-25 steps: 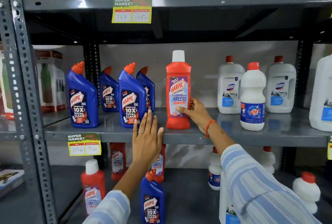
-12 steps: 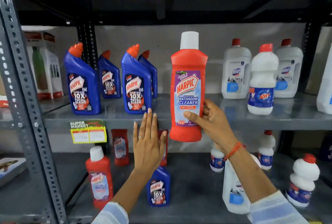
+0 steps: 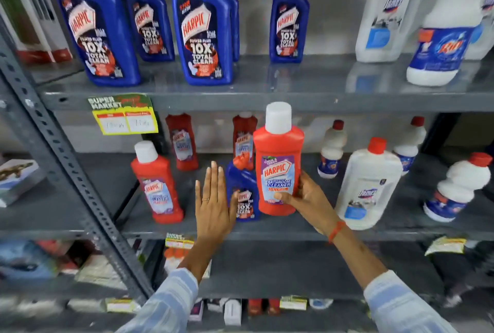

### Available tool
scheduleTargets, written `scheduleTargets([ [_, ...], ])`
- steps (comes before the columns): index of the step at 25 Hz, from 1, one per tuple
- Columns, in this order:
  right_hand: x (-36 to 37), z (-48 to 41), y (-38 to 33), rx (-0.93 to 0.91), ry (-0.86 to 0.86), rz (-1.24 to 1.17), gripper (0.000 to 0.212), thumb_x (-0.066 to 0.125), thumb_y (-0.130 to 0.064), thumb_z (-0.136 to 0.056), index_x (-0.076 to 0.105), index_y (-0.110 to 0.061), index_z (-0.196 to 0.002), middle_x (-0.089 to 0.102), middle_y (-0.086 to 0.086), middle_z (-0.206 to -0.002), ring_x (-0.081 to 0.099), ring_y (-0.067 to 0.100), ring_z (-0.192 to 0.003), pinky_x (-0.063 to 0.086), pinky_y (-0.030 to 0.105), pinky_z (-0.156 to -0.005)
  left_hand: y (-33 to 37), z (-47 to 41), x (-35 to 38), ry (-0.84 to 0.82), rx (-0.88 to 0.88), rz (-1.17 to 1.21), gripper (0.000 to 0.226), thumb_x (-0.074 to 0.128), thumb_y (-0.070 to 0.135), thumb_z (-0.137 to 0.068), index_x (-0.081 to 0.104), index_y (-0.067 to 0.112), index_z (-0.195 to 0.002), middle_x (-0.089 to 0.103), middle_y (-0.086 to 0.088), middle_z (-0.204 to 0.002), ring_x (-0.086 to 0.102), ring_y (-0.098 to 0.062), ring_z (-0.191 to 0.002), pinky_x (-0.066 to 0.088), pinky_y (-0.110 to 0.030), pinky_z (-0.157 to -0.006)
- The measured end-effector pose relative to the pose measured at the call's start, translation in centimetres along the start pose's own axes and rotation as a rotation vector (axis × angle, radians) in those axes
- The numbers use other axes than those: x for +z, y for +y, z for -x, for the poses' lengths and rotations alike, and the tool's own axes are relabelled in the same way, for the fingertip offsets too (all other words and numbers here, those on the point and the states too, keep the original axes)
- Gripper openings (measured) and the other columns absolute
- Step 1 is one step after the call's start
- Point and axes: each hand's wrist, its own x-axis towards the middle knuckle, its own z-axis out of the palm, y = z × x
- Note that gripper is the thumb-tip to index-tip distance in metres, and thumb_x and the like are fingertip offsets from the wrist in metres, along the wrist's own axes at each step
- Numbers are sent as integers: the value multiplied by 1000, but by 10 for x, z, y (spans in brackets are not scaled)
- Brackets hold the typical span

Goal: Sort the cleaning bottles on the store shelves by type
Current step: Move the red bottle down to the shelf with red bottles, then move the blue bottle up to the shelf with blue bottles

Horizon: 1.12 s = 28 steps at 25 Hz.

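My right hand [image 3: 307, 200] grips a red Harpic bathroom cleaner bottle [image 3: 278, 164] with a white cap, held upright at the lower shelf [image 3: 267, 228] front. My left hand [image 3: 213, 204] is flat and open just left of it, in front of a small blue Harpic bottle [image 3: 244, 199]. Another red Harpic bottle [image 3: 157, 185] stands to the left on that shelf, two more [image 3: 182, 143] at the back. Several blue Harpic bottles [image 3: 203, 25] stand on the upper shelf [image 3: 267, 92].
White Domex and Rin bottles [image 3: 443, 46] stand at the upper right; a white Domex bottle [image 3: 367, 188] and small white bottles [image 3: 459, 185] stand at the lower right. A perforated grey upright [image 3: 61, 161] slants down the left. A yellow price tag [image 3: 124, 119] hangs from the upper shelf edge.
My right hand lifted the red bottle off the upper shelf and brought it down to the lower shelf level. My left hand dropped alongside it. The view tilted downward.
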Motion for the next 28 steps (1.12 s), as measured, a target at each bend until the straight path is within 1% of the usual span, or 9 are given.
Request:
scheduleTargets([
  [5,-9,-23,55,162,20,-8,51,69,0,-76,48,-11,-122,60,16,-127,61,22,-108,55,31,-93,-35,40,44,-423,-82,-23,85,12,65,-92,29,0,-144,28,-17,-152,28,-28,-140,6,-38,-115],
  [8,-20,-36,85,231,30,-12,56,69,1,-76,46,-8,-126,58,18,-129,58,29,-115,47,47,-102,-48,51,64,-609,-107,-85,101,7,77,-85,45,-3,-135,45,-19,-142,46,-33,-129,30,-47,-109],
  [16,-29,-44,105,339,14,-87,52,67,1,-77,47,-11,-124,58,16,-127,57,26,-113,46,46,-103,-58,52,78,-643,-46,-173,106,0,81,-78,39,5,-140,39,-13,-147,39,-32,-134,28,-52,-108],
  [17,-26,-41,101,324,50,-104,57,70,1,-75,45,-10,-125,59,13,-123,58,25,-111,48,45,-101,-59,52,78,-644,-42,-173,107,-1,82,-78,38,5,-141,38,-13,-148,37,-32,-135,27,-51,-109],
  [19,-9,-26,89,273,323,-179,61,76,-4,-71,44,-11,-122,60,5,-112,60,18,-101,55,26,-87,-60,52,79,-641,-26,-174,107,-2,82,-76,34,6,-143,35,-13,-150,33,-32,-137,23,-50,-110],
  [21,21,-5,81,156,667,-109,47,79,-15,-69,51,-14,-107,56,4,-97,56,17,-86,49,8,-69,-60,52,80,-646,-29,-175,109,-4,82,-76,34,6,-143,34,-13,-150,33,-32,-138,22,-50,-111],
  [22,40,5,79,101,681,-43,39,78,-20,-70,53,-16,-100,56,6,-94,55,18,-84,47,6,-67,-59,51,80,-648,-34,-174,111,-6,83,-74,34,6,-143,34,-14,-150,32,-31,-138,22,-50,-111],
  [24,74,10,81,57,487,36,33,74,-20,-75,55,-17,-102,58,9,-104,58,19,-96,46,6,-77,-58,50,79,-649,-23,-173,117,-12,85,-68,28,7,-146,28,-13,-153,26,-30,-141,17,-48,-113],
  [28,103,-17,96,193,246,202,67,63,-14,-85,28,-4,-141,36,16,-146,37,25,-134,36,23,-104,-56,49,75,-668,-25,-167,129,-25,88,-52,7,11,-150,6,-9,-159,4,-26,-146,1,-43,-117],
])
